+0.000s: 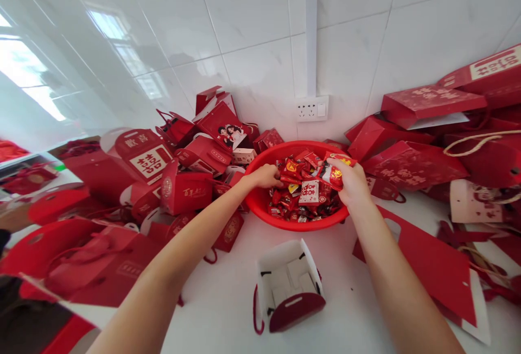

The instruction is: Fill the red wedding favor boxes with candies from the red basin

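Observation:
A red plastic basket [299,226] full of wrapped candies [285,202] stands against the wall. My left hand [266,176] reaches in over its left side, fingers curled among the red packets; what they grip, if anything, is hidden. At the right side of the basket, my right hand [350,177] is closed on a shiny red candy packet [334,174] with yellow print. A small square packet [309,193] with a double-happiness sign lies on top of the candies. In front of the basket, an open gift box [290,283] with a white inside and dark red flap sits on the table.
Red gift boxes [191,191] are heaped at the left, and more boxes [419,164] are piled at the right. A flat red bag [431,267] lies near my right forearm. A socket [312,109] is on the tiled wall. Part of another person's arm [16,217] shows at the far left.

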`<state>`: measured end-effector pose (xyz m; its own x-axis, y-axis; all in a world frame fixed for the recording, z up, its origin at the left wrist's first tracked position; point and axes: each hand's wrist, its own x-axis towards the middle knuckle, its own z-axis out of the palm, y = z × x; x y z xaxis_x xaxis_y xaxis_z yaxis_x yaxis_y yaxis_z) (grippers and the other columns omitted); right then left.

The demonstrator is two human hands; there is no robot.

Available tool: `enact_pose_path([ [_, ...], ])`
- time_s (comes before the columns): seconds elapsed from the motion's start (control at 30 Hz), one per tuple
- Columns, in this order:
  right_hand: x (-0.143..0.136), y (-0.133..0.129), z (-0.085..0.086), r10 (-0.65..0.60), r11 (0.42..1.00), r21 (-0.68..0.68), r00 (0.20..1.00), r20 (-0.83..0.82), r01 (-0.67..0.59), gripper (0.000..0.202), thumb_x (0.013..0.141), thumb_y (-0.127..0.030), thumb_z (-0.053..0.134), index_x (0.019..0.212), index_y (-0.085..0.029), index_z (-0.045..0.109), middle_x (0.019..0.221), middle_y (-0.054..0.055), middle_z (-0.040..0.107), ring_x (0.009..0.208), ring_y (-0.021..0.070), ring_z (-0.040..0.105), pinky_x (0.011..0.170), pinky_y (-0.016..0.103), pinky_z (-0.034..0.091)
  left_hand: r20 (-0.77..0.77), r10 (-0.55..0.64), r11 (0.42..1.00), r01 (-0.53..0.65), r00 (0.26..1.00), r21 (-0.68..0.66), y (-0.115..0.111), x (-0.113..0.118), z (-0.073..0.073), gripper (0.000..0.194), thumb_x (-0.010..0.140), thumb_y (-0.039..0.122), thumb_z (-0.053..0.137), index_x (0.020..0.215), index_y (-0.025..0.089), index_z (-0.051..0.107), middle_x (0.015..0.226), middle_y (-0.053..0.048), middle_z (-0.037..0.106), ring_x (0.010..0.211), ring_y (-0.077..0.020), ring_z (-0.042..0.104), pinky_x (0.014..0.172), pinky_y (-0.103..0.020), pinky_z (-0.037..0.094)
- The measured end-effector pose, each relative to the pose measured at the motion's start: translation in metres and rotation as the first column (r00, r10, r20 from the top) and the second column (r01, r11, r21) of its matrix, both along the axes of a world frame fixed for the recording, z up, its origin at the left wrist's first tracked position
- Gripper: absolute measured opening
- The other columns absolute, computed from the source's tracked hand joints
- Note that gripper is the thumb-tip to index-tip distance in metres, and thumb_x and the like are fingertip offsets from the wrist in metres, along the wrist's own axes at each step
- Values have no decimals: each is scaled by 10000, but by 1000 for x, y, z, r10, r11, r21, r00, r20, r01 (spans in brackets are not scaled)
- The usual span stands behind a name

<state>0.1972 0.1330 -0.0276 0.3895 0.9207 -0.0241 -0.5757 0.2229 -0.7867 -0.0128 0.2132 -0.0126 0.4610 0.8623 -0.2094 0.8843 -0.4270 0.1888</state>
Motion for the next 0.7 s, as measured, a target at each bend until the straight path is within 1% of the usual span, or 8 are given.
enact_pose_path([
  [0.1, -1, -1, 1, 2, 1000, -12, 1000, 5, -2, 161, 525, -146, 762, 672, -182, 705, 615, 5, 750, 549, 203, 716, 576, 306, 609, 128, 11, 999, -7, 992, -33, 3, -5, -7, 239, 772, 343, 700, 647, 141, 680, 584, 3, 592, 612, -150, 563, 613, -248, 395],
  [0.2, -1, -1, 3, -7, 1000, -23, 1000, 7, 7, 172, 522, -138, 762, 676, -184, 699, 626, 5, 755, 552, 203, 718, 577, 305, 609, 258, 3, 996, 19, 966, -83, 4, -6, -15, 224, 810, 344, 650, 755, 131, 694, 673, -6, 654, 658, -149, 598, 625, -229, 433],
  [0.27, -1, -2, 4, -3, 1000, -23, 1000, 2, 3, 182, 512, -140, 767, 675, -184, 701, 623, 2, 755, 545, 203, 713, 570, 310, 610, 325, -5, 990, 50, 946, -131, 5, -5, -20, 184, 806, 263, 619, 899, 125, 697, 796, -27, 712, 716, -147, 641, 653, -218, 471],
  [0.33, -2, -2, 4, 6, 1000, -22, 1000, 0, -6, 187, 498, -147, 774, 667, -184, 704, 613, 1, 753, 531, 199, 704, 558, 308, 608, 357, -15, 978, 88, 934, -187, 6, -3, -24, 259, 752, 162, 615, 1000, 123, 680, 885, -51, 742, 768, -146, 675, 686, -215, 503],
  [0.43, -2, -2, 3, 7, 1000, -16, 1000, 8, -7, 184, 487, -164, 786, 651, -189, 706, 604, -2, 752, 528, 195, 700, 560, 304, 609, 342, -39, 962, 128, 939, -242, 5, -3, -26, 314, 671, 82, 615, 974, 127, 684, 886, -52, 751, 780, -144, 684, 704, -214, 517],
  [0.57, -1, -2, 1, 15, 1000, -4, 1000, 9, -15, 185, 498, -171, 793, 664, -192, 714, 629, -3, 763, 563, 198, 715, 595, 305, 615, 250, -89, 953, 155, 964, -259, 1, -3, -24, 186, 626, 107, 671, 800, 152, 720, 755, 5, 719, 715, -132, 642, 698, -201, 493],
  [0.63, 0, -1, 0, 22, 1000, -5, 1000, 10, -21, 187, 509, -166, 789, 681, -191, 722, 642, 0, 766, 582, 202, 724, 605, 308, 617, 203, -113, 947, 167, 973, -273, -2, -4, -22, 197, 626, 126, 688, 810, 168, 744, 760, 16, 722, 731, -138, 642, 710, -201, 489],
  [0.7, 0, 0, -1, 28, 1000, -4, 999, 16, -28, 184, 517, -168, 784, 690, -193, 727, 649, 2, 767, 599, 209, 731, 615, 314, 619, 172, -129, 941, 175, 977, -288, -5, -4, -19, 294, 624, 138, 701, 908, 181, 762, 853, 10, 743, 805, -160, 662, 747, -211, 496],
])
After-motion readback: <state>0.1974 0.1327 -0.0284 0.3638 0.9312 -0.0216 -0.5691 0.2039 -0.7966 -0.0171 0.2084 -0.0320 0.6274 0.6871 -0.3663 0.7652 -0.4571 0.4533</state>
